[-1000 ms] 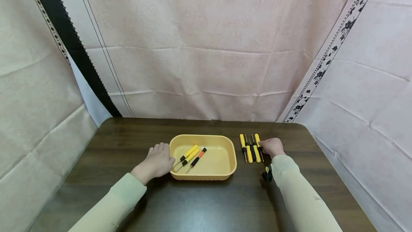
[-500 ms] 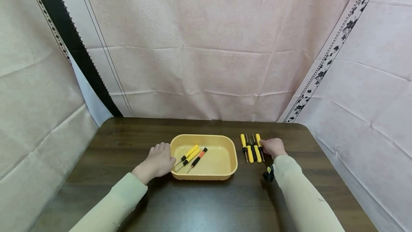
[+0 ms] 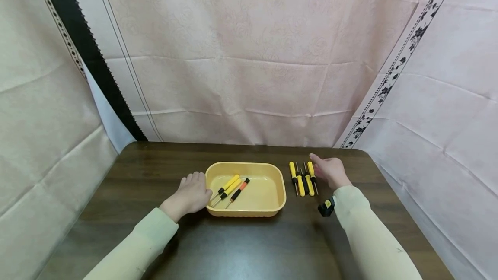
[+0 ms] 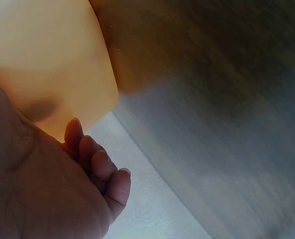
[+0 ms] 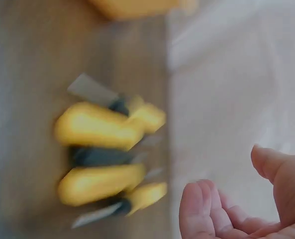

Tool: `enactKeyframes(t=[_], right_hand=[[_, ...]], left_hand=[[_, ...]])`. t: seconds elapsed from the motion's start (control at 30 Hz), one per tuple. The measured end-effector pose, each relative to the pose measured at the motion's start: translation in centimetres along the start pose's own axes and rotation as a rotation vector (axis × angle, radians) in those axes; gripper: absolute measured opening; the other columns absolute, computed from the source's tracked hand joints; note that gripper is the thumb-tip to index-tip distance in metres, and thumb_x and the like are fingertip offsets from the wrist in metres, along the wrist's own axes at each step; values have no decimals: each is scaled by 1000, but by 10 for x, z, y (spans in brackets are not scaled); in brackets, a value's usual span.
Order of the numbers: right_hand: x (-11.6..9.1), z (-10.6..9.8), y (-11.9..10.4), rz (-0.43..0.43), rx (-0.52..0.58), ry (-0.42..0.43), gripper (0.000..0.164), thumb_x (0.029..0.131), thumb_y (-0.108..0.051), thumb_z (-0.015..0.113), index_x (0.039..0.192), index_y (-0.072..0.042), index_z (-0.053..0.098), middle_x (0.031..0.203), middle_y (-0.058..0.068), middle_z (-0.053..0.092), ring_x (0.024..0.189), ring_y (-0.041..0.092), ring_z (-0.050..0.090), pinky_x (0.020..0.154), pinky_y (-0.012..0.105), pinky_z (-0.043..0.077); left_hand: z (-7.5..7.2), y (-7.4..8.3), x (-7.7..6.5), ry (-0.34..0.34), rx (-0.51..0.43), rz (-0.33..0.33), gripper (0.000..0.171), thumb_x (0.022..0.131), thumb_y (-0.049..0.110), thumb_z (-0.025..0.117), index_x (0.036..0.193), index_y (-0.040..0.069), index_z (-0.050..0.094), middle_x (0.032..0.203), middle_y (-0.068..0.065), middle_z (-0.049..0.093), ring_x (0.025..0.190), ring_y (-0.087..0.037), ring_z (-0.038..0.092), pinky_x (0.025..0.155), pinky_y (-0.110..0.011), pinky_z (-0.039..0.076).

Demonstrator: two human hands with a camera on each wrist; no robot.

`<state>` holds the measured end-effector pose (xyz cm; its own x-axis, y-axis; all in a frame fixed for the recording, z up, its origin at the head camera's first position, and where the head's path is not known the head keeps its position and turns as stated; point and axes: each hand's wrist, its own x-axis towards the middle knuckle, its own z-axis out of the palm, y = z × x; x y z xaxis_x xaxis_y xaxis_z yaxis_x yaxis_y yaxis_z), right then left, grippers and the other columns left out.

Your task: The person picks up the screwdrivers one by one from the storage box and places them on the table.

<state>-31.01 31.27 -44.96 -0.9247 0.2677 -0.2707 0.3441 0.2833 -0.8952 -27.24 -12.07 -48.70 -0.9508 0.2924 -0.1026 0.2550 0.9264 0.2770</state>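
My left hand (image 3: 188, 195) holds the left wall of a pale yellow plastic tray (image 3: 268, 213), its thumb at the rim. In the left wrist view the palm and fingers (image 4: 104, 164) lie against the tray's outer side. Two yellow-and-black screwdrivers (image 3: 232, 187) and an orange-and-black screwdriver (image 3: 239, 191) lie inside the tray's left half. To the right, several yellow-handled screwdrivers (image 3: 301, 188) lie side by side, pointing alternate ways, with a black handle between them. My right hand (image 3: 330, 171) hovers beside the row's right end, thumb and fingers apart, holding nothing.
Everything lies on a dark wooden table (image 3: 249, 245). Pale patterned cloth (image 3: 253, 77) hangs behind the table's far edge and at both sides. A small black device (image 3: 326, 207) sits at my right wrist.
My right hand has come up off the rightmost screwdriver and spread its thumb from its fingers, shifting slightly away. The row, the tray and my left hand stay where they were.
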Motion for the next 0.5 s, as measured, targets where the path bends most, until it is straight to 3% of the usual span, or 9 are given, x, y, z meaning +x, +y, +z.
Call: enactKeyframes(t=[0.1,0.23,0.5], right_hand=[[-12,9,-23,-60,32,-47,82,87,-51,65,134,13,44,129,28,53,113,30,59,92,36,47],[-29,27,-48,-119,-4,-98,77,88,-50,65,131,12,49,125,27,57,112,32,60,91,38,48],[-44,59,-61,-148,-23,-159,70,86,-46,69,126,10,53,113,23,64,101,29,66,85,37,51]], left_hand=[[-1,0,-1,6,-10,0,43,95,31,45,120,-4,43,97,-9,40,90,-26,36,80,-41,30],[0,-1,-1,9,-11,0,42,95,31,45,120,-4,43,96,-9,40,89,-26,36,80,-41,30],[1,-2,0,8,-1,4,39,95,31,44,116,-2,44,95,-8,39,88,-26,36,79,-41,30]])
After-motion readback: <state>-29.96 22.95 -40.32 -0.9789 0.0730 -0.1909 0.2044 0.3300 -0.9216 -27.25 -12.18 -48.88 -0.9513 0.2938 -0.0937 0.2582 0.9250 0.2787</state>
